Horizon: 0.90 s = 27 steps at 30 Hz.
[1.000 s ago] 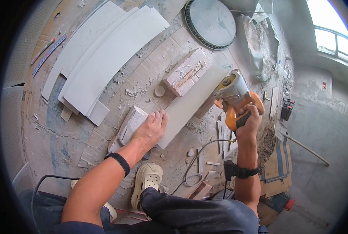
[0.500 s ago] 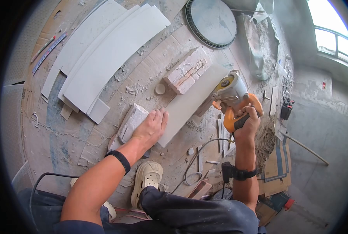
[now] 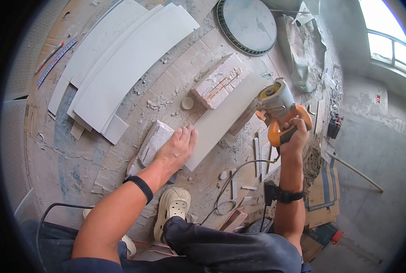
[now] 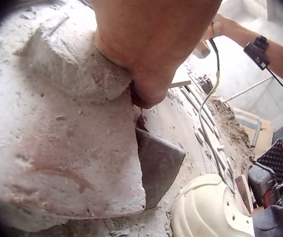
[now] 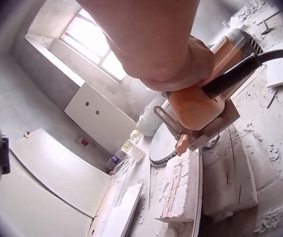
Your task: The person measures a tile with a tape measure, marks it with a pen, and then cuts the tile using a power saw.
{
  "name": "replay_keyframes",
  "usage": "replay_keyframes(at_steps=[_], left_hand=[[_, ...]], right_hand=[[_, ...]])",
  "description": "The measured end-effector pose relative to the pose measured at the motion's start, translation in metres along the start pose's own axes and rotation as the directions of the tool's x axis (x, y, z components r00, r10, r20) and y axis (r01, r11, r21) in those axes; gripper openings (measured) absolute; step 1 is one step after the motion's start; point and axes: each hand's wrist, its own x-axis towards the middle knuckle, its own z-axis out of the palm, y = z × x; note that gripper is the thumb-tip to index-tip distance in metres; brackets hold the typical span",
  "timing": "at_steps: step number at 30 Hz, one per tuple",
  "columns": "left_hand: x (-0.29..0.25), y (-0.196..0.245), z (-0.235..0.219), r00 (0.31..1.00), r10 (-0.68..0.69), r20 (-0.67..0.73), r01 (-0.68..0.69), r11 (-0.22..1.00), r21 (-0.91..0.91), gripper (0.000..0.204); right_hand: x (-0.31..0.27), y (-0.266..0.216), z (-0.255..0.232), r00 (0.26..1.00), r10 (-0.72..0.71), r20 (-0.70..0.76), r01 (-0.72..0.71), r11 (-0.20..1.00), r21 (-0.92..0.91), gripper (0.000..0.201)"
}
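The right hand [image 3: 295,136] grips the orange handle of a power cutter [image 3: 278,107], held at the right edge of a long pale tile strip [image 3: 228,118]. Fingers of the left hand [image 3: 175,148] are bent over the strip's near end; whether they pinch it is hidden. White-dusted blocks lie around the strip: one [image 3: 219,82] at its upper left, another [image 3: 155,143] beside the left hand. In the right wrist view the cutter [image 5: 195,108] hangs over the blocks, its cord trailing right. The left wrist view shows the left hand [image 4: 151,84] beside a rough block [image 4: 72,143].
Large white panels [image 3: 125,68] lie stacked at the upper left, near a pen and a ruler [image 3: 57,61]. A round lid [image 3: 247,25] is at the top. The cutter's cord [image 3: 232,173], offcuts and a shoe [image 3: 173,207] are nearby. A window [image 3: 389,45] is at upper right.
The right hand and cutter have shifted slightly right, away from the strip's edge. The left hand stays at the strip's near end.
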Motion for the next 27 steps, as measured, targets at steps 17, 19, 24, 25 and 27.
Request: replay_keyframes(at_steps=[17, 19, 24, 25, 27], left_hand=[[0.000, 0.000, 0.000, 1.000, 0.003, 0.003, -0.003, 1.000, 0.000, 0.056], [0.000, -0.001, -0.002, 1.000, 0.012, 0.014, -0.012, 1.000, -0.011, 0.056], [0.000, 0.000, -0.001, 1.000, 0.004, 0.011, -0.004, 1.000, -0.003, 0.056], [0.000, -0.001, -0.001, 1.000, 0.005, 0.006, -0.005, 1.000, 0.004, 0.056], [0.000, -0.001, -0.001, 1.000, 0.005, 0.006, -0.005, 1.000, 0.005, 0.055]], right_hand=[[-0.006, 0.000, 0.007, 0.999, 0.029, -0.015, -0.029, 1.000, -0.005, 0.010], [-0.010, -0.002, 0.008, 1.000, 0.023, -0.013, -0.023, 0.999, -0.023, 0.010], [-0.014, 0.000, 0.006, 1.000, 0.025, 0.005, -0.024, 0.999, -0.031, 0.012], [-0.015, 0.000, 0.006, 1.000, 0.029, 0.002, -0.029, 0.999, -0.040, 0.013], [-0.016, 0.000, 0.005, 1.000, 0.029, 0.005, -0.029, 0.999, -0.027, 0.013]])
